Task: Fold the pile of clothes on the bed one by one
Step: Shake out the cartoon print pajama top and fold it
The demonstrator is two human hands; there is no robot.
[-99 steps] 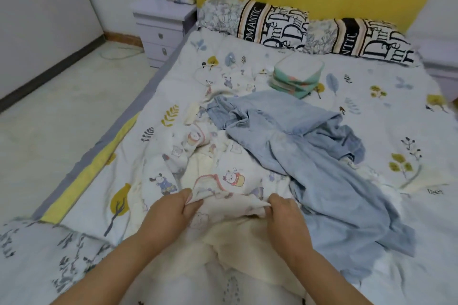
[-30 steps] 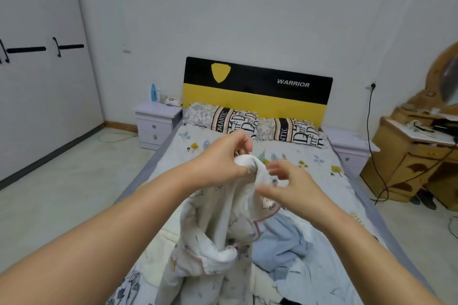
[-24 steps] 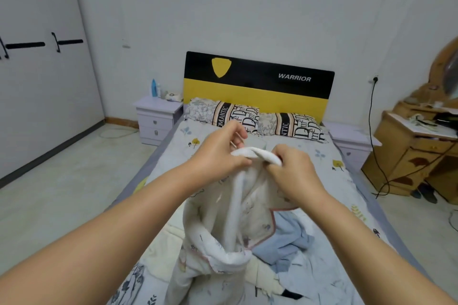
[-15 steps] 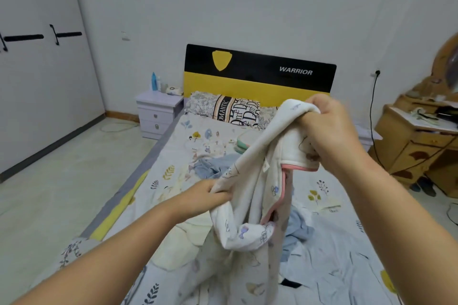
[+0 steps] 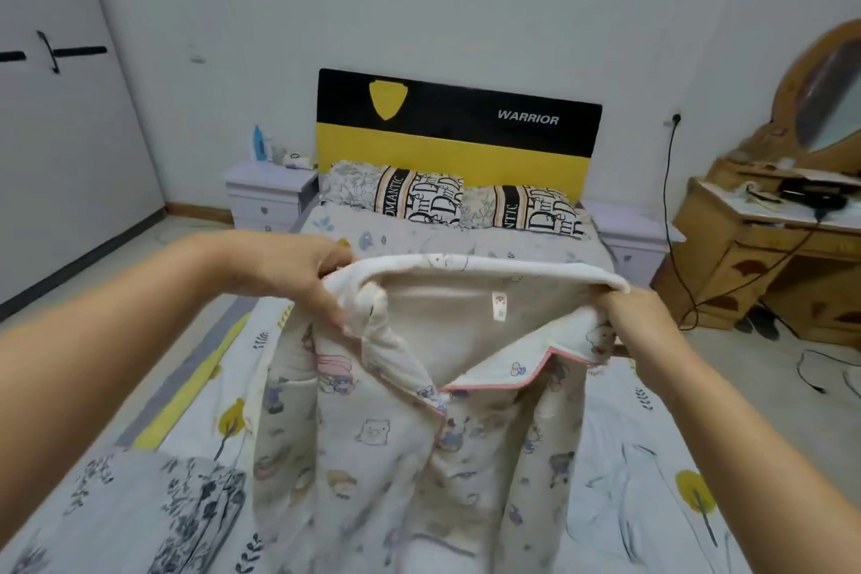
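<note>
Closest in, a grey leaf-print quilt (image 5: pixel 153 513) is bunched at the foot of the bed (image 5: pixel 652 471), whose pale sheet carries yellow trees and a grey and yellow stripe down its left edge. Above that sheet hangs the pajama top (image 5: pixel 396 424), lifted clear and held up facing the person, collar at the top, body dropping straight down, so its long axis runs vertical. It looks soft and quilted, cream with little cartoon animals, pink piping along the lapel, a small label inside the neck. The left hand (image 5: pixel 298 270) pinches one shoulder, fingers curled tight into the cloth; the right hand (image 5: pixel 638 312) grips the other shoulder the same way, stretching the neckline level between them. Beyond, two lettered pillows (image 5: pixel 447 200) lean on a black and yellow headboard (image 5: pixel 456 140) marked WARRIOR. White nightstands (image 5: pixel 268 196) flank the bed, bottles on the left one. Off right stands a carved wooden dresser (image 5: pixel 764 256) with an oval mirror, a black cord trailing down the wall.
</note>
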